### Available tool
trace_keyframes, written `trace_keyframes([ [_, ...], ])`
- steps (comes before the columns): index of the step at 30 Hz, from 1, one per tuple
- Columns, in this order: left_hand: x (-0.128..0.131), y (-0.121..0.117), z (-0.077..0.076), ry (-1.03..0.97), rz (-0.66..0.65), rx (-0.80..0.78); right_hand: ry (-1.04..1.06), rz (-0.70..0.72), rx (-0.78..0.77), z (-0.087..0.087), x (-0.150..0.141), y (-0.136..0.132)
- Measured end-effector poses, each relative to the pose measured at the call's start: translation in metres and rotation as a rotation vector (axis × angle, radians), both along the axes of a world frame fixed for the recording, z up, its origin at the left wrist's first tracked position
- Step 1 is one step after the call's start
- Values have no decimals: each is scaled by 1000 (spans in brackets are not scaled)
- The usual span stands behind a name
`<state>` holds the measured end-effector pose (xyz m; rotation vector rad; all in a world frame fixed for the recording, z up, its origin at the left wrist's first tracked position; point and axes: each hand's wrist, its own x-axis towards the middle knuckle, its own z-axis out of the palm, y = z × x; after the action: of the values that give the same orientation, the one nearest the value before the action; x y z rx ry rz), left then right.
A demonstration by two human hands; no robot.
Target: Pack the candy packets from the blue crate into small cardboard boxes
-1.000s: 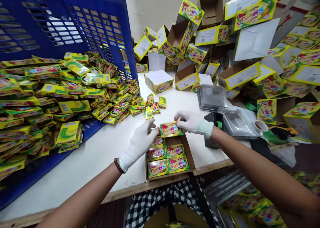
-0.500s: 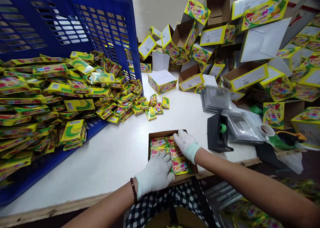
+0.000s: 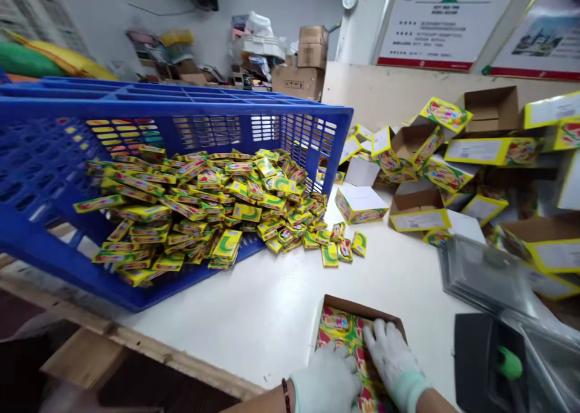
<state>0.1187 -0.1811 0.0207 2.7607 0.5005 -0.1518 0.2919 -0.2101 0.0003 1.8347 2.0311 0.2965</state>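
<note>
At the bottom edge, an open cardboard box [image 3: 353, 307] lies on the white table [image 3: 254, 316], filled with yellow "Twins" candy packets [image 3: 338, 328]. Both my hands wear white gloves and rest on those packets. My left hand [image 3: 328, 380] lies flat on the near left part, fingers pressed down. Beside it, my right hand [image 3: 394, 361] is spread flat with fingers pointing away. Neither hand holds a packet.
A tipped blue plastic crate [image 3: 190, 114] spills several yellow packets [image 3: 212, 208] onto the table at left. Open and folded yellow cartons [image 3: 421, 214] pile up at the right rear. Clear plastic trays [image 3: 484, 274] and a black tape dispenser [image 3: 484, 364] sit at right.
The view has swung up and left, so the box sits at the bottom edge. A second ago my hands held a packet above the box; since then they have pressed flat onto the packets.
</note>
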Motion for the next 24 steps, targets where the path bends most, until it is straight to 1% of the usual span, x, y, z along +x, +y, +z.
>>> trace_keyframes([
  [2, 5, 1, -13, -23, 14, -40, 54, 14, 20, -17, 2, -7],
  [3, 6, 2, -15, -56, 27, -91, 76, 2, 29, -24, 1, -10],
  [4, 6, 4, -15, -102, 35, -150, 93, -20, 33, -30, -2, -12],
  [5, 4, 7, -10, -157, 44, -202, 106, -48, 37, -35, -5, -14],
  [7, -2, 22, 7, -302, 114, -248, 137, -98, 35, -41, -12, -16],
  [8, -5, 35, 18, -371, 173, -228, 153, -116, 35, -43, -15, -16],
  [10, -5, 72, 41, -503, 332, -176, 172, -139, 38, -42, -19, -13],
  [11, 0, 96, 49, -530, 395, -115, 177, -143, 26, -41, -19, -11],
  [12, 8, 121, 55, -491, 425, -36, 183, -151, -1, -39, -19, -9],
  [13, 20, 146, 58, -465, 426, -8, 193, -163, -40, -37, -18, -7],
  [15, 50, 194, 54, -419, 410, 26, 240, -203, -120, -34, -17, -4],
  [17, 82, 233, 41, -375, 423, 76, 307, -249, -146, -32, -17, -3],
  [18, 98, 249, 33, -355, 434, 104, 343, -266, -140, -32, -17, -3],
  [21, 137, 283, 10, -283, 449, 159, 430, -302, -125, -34, -22, -2],
  [23, 153, 297, -1, -221, 431, 168, 458, -329, -140, -34, -24, 0],
  [24, 157, 302, -5, -193, 416, 169, 464, -342, -155, -33, -25, 1],
])
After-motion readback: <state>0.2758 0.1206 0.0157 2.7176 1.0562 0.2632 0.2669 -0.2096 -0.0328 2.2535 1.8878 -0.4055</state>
